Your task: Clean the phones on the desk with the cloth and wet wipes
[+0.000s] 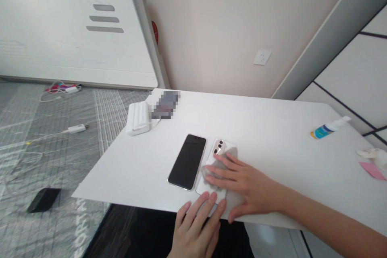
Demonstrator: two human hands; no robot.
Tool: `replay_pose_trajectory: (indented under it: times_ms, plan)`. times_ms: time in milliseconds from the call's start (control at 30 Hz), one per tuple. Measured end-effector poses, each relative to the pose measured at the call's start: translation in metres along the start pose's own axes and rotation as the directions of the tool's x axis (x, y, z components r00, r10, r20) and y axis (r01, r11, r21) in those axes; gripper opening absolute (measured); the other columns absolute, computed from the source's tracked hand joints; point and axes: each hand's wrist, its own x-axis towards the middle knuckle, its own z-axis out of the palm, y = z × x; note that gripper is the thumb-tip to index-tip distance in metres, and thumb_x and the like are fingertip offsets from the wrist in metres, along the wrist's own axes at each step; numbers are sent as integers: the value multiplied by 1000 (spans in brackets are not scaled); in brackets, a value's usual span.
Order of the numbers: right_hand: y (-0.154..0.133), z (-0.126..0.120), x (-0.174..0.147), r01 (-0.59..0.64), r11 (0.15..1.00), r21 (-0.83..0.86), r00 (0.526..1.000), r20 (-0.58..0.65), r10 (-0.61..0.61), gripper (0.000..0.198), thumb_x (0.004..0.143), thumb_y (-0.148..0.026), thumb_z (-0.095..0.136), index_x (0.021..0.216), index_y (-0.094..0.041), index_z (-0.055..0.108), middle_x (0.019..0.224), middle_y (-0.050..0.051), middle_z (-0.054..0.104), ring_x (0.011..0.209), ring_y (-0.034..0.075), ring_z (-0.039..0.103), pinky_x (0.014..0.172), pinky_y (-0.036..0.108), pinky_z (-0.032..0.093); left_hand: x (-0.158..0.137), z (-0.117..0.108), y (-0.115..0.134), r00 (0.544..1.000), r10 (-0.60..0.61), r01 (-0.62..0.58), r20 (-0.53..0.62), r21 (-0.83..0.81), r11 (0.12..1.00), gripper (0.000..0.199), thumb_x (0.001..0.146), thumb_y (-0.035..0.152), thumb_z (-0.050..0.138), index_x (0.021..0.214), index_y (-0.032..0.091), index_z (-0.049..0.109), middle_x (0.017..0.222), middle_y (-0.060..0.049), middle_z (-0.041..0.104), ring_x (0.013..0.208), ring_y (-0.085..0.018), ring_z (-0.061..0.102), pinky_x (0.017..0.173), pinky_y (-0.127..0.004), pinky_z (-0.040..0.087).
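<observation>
A white phone [203,184] lies on the white table near its front edge, its back and camera lenses facing up. My right hand [238,179] rests on it with fingers spread, pressing a thin grey cloth [234,150] against the phone's back. Some of the cloth is hidden under the palm. At the phone's lower end my left hand [199,219] touches with outstretched fingertips, holding nothing. Just left of the white phone is another phone [187,162], its dark screen up and its case edge clear.
On the white table [266,125], a white power bank [138,118] sits at the left edge beside a pixelated dark object [166,105]. Toward the right are a spray bottle [324,131], a pink slip [372,170] and crumpled white material [370,153]. Cables and a charger [77,129] lie on the bed.
</observation>
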Motion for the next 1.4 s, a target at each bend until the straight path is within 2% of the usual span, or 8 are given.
replay_pose_trajectory:
  times_ms: [333, 467, 600, 767, 933, 1067, 1233, 1400]
  plan:
    - [8, -1, -2, -79, 985, -151, 997, -27, 76, 95, 92, -83, 45, 166, -26, 29, 175, 11, 22, 162, 38, 12, 126, 66, 22, 1, 0, -1, 1000, 4, -4, 6, -16, 1000, 37, 100, 27, 63, 137, 25, 70, 132, -1, 75, 133, -17, 57, 126, -30, 18]
    - [10, -1, -3, -346, 913, -217, 932, -190, 308, 87, 95, -76, 51, 163, -24, 38, 175, 19, 7, 160, 49, 4, 120, 77, 20, 3, -2, 1, 1000, -27, 28, 7, -32, 999, 38, 99, 26, 65, 137, 24, 69, 133, -2, 75, 133, -16, 57, 125, -29, 19]
    - [2, 0, 0, -66, 990, -126, 997, -48, 61, 99, 87, -87, 49, 166, -32, 28, 177, 12, 3, 162, 41, 9, 125, 66, 23, 4, -2, 4, 997, -63, 65, 32, -36, 997, 37, 99, 25, 65, 136, 25, 70, 132, -2, 75, 132, -17, 58, 125, -29, 18]
    - [1, -2, 0, -313, 935, -165, 943, -172, 285, 81, 96, -76, 49, 163, -32, 36, 176, 14, -8, 160, 49, 0, 119, 78, 20, 3, -3, 4, 998, -64, 65, 27, -38, 997, 40, 99, 26, 66, 139, 25, 68, 135, -2, 74, 133, -16, 58, 124, -28, 18]
    - [-2, -1, 0, -19, 997, -78, 999, -32, 17, 99, 85, -88, 49, 165, -33, 31, 177, 11, -2, 162, 40, 11, 124, 66, 25, 3, -2, 3, 998, -59, 59, 17, -41, 997, 39, 99, 26, 66, 138, 26, 69, 133, -2, 75, 133, -15, 58, 124, -28, 18]
    - [5, -1, -1, -324, 932, -163, 936, -200, 291, 78, 95, -74, 54, 161, -34, 41, 176, 13, -9, 159, 51, -2, 118, 80, 18, 2, -2, 3, 998, -62, 63, 18, -43, 997, 40, 99, 25, 66, 139, 25, 67, 135, -3, 74, 134, -15, 57, 124, -28, 18]
    - [2, 1, -2, -12, 997, -79, 999, -37, 9, 98, 84, -87, 52, 164, -34, 33, 177, 11, -4, 162, 39, 9, 125, 64, 24, 2, -3, 3, 998, -61, 62, 21, -47, 997, 40, 98, 25, 67, 138, 26, 68, 134, -2, 74, 135, -15, 57, 124, -29, 18]
    - [9, -2, -3, -325, 931, -168, 933, -218, 287, 79, 94, -75, 53, 161, -33, 42, 176, 13, -13, 159, 51, -4, 118, 80, 18, 3, -3, 5, 997, -80, 81, 23, -56, 995, 42, 97, 22, 68, 139, 24, 67, 135, -3, 74, 135, -15, 57, 124, -28, 19]
